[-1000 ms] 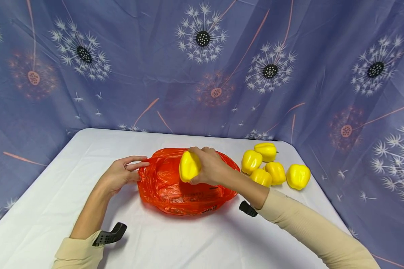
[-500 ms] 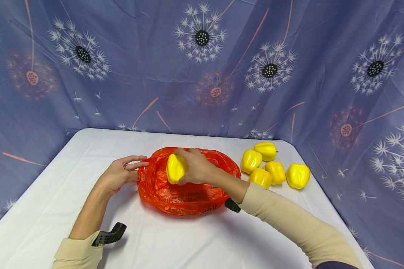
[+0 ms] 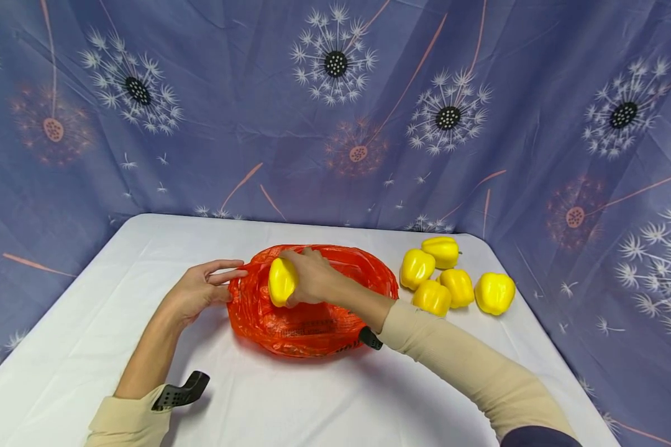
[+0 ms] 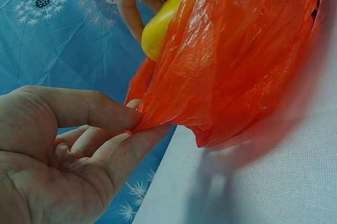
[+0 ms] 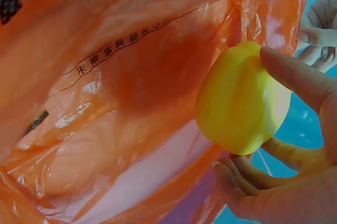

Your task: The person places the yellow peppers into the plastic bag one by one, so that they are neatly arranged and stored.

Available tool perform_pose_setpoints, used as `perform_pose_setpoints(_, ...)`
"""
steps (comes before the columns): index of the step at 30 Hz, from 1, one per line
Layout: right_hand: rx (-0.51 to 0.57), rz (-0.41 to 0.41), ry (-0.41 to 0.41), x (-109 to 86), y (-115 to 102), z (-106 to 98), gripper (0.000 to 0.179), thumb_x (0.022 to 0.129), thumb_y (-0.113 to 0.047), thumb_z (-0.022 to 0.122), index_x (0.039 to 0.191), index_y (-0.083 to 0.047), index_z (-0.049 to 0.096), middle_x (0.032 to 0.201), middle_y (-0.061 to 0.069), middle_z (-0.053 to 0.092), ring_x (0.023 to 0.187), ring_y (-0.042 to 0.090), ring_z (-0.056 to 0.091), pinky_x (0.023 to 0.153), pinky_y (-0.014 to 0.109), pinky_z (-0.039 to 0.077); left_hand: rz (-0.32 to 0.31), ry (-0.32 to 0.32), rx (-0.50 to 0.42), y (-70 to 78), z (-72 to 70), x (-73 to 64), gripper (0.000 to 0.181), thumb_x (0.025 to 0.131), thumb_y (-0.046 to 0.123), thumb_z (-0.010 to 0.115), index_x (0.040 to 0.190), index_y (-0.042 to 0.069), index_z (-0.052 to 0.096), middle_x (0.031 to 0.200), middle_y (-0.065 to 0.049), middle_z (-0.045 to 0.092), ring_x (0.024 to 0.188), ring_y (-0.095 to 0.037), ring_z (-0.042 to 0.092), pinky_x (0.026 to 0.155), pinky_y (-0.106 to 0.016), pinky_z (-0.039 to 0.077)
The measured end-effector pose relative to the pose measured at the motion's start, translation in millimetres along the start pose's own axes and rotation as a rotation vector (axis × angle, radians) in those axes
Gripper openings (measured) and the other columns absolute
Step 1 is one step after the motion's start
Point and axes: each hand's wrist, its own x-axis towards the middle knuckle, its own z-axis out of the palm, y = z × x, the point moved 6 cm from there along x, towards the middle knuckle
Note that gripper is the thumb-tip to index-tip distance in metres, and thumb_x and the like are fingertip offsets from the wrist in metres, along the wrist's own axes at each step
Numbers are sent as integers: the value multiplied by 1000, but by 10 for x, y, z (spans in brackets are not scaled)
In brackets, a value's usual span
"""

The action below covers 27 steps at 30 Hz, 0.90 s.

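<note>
A red plastic bag (image 3: 324, 323) lies spread with its mouth open on the white table. My left hand (image 3: 192, 293) pinches the bag's left rim between thumb and fingers, as the left wrist view shows closely. In my right hand (image 3: 310, 278) is a yellow bell pepper (image 3: 282, 282), held over the left part of the bag's mouth. The right wrist view shows thumb and fingers gripping the pepper (image 5: 242, 100) by its side, with the bag's printed inner wall (image 5: 131, 71) beside it.
Several yellow bell peppers (image 3: 436, 279) lie grouped right of the bag, one (image 3: 494, 293) a little apart near the table's right edge. Behind the white table (image 3: 291, 403) hangs a blue dandelion-print cloth (image 3: 246, 112).
My right hand has moved left across the bag's mouth with the yellow bell pepper, and slowed. The left hand has stayed at the bag's left rim.
</note>
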Motion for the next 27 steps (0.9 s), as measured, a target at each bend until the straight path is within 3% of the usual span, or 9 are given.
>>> perform_pose_setpoints(18,-26,43,35,155,34,141,95,70,-24,92,152,-21,44,135,12,55,120,27,50,100,40,47,2,5,10,9,16,-11,75,79,-13,55,152,0,43,146,-26,53,97,-9,69,74,-30,59)
perform_pose_setpoints(27,-1,58,61,194,67,199,97,70,-21,93,152,-22,42,133,13,55,121,27,51,98,40,51,14,1,2,24,31,-15,75,78,-14,56,151,-1,43,145,-27,54,88,-11,71,73,-30,59)
